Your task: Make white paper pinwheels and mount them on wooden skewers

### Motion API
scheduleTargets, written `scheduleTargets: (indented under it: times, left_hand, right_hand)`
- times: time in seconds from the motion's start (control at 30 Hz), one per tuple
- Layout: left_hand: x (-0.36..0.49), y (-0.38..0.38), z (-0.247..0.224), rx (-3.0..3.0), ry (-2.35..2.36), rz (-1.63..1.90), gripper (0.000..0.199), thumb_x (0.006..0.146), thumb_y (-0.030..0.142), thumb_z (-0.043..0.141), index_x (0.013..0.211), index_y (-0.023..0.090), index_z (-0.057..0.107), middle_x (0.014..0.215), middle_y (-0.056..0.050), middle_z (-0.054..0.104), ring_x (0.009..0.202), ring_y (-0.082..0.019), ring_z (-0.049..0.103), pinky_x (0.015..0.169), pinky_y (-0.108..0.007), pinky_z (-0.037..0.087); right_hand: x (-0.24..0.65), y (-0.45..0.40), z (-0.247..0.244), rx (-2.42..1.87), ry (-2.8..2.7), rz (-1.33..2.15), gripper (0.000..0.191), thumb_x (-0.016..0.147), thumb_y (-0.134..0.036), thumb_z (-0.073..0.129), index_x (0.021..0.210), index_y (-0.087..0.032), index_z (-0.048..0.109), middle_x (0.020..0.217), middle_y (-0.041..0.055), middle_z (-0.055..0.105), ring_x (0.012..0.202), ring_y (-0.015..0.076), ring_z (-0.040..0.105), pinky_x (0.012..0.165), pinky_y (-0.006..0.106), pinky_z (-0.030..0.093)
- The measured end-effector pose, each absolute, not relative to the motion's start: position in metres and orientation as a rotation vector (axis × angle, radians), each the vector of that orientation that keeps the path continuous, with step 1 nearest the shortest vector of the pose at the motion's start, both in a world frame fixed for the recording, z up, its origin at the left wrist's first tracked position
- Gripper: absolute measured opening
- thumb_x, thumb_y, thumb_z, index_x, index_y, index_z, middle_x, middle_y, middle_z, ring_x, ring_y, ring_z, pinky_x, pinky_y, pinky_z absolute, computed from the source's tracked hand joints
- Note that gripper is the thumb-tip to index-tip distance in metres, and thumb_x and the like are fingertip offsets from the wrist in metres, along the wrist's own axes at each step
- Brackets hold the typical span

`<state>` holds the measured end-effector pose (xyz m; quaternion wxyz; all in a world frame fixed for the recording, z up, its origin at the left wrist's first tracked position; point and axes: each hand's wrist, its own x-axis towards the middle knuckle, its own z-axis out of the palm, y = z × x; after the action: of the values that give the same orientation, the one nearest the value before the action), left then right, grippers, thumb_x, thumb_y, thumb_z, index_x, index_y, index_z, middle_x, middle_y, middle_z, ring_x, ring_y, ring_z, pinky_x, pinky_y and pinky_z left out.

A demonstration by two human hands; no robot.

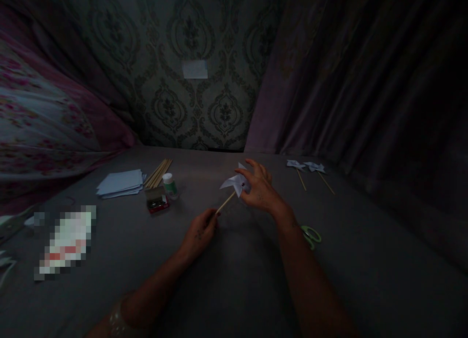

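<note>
Nearest the camera, two bare forearms (310, 269) reach in from below. The left hand (200, 230) grips the lower end of the stick (226, 201) of a white paper pinwheel (238, 184); the stick slants up and rightward, putting the pinwheel's head between the hands. The right hand (261, 187), nearer that head, curves around it; whether it pinches the paper, I cannot tell. On the grey table (237, 279), left to right: paper stack (120, 183), wooden sticks (159, 173), small open box (157, 202), white-capped bottle (169, 186), green-handled scissors (317, 237), two more pinwheels (314, 167). Behind, dimly lit: floral fabric (44, 113), patterned wall (215, 30), dark curtains (358, 74).
</note>
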<state>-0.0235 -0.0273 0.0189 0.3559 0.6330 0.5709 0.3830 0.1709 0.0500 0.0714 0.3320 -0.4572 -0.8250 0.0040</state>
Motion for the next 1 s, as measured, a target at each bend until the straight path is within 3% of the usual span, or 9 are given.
scheduleTargets:
  times: [0.27,0.4,0.53,0.8,1.0]
  left_hand:
    - [-0.025,-0.028,0.016,1.654,1.505,0.998,0.026,0.083,0.039,0.043,0.080,0.018,0.059,0.063,0.000,0.057,0.056,-0.015,0.052,0.053,-0.026,0.038]
    - [-0.025,-0.027,0.011,1.549,1.428,1.049,0.024,0.084,0.039,0.043,0.090,0.018,0.055,0.074,-0.002,0.063,0.053,-0.013,0.055,0.053,-0.025,0.042]
    - [-0.023,-0.028,0.009,1.454,1.357,1.090,0.025,0.084,0.040,0.047,0.094,0.018,0.053,0.082,-0.006,0.067,0.061,-0.015,0.062,0.057,-0.027,0.047]
    - [-0.017,-0.033,0.019,1.414,1.335,1.132,0.025,0.082,0.041,0.053,0.090,0.018,0.054,0.082,-0.008,0.070,0.069,-0.018,0.066,0.058,-0.028,0.048]
    - [-0.015,-0.035,0.016,1.428,1.336,1.130,0.023,0.083,0.039,0.051,0.091,0.018,0.054,0.082,-0.007,0.070,0.069,-0.017,0.065,0.060,-0.028,0.048]
  right_hand:
    - [0.161,0.052,0.075,-1.163,-1.883,0.057,0.043,0.071,-0.019,0.058,0.113,-0.024,0.062,0.133,0.0113,0.048,0.124,0.0315,0.042,0.102,0.051,0.035]
    - [0.154,0.055,0.078,-1.219,-1.489,0.192,0.029,0.079,-0.024,0.047,0.100,-0.016,0.065,0.100,0.0137,0.065,0.090,0.0252,0.061,0.085,0.041,0.048]
    - [0.147,0.056,0.076,-1.207,-1.422,0.373,0.019,0.078,-0.030,0.051,0.080,-0.019,0.066,0.079,0.0082,0.070,0.073,0.0210,0.065,0.070,0.034,0.051]
    - [0.124,0.049,0.075,-1.096,-1.375,0.718,0.018,0.078,-0.035,0.056,0.081,-0.019,0.063,0.079,0.0067,0.071,0.070,0.0181,0.067,0.065,0.031,0.052]
    - [0.115,0.036,0.085,-1.168,-1.322,0.884,0.041,0.076,-0.052,0.061,0.100,-0.019,0.059,0.088,0.0075,0.070,0.065,0.0164,0.066,0.057,0.029,0.050]
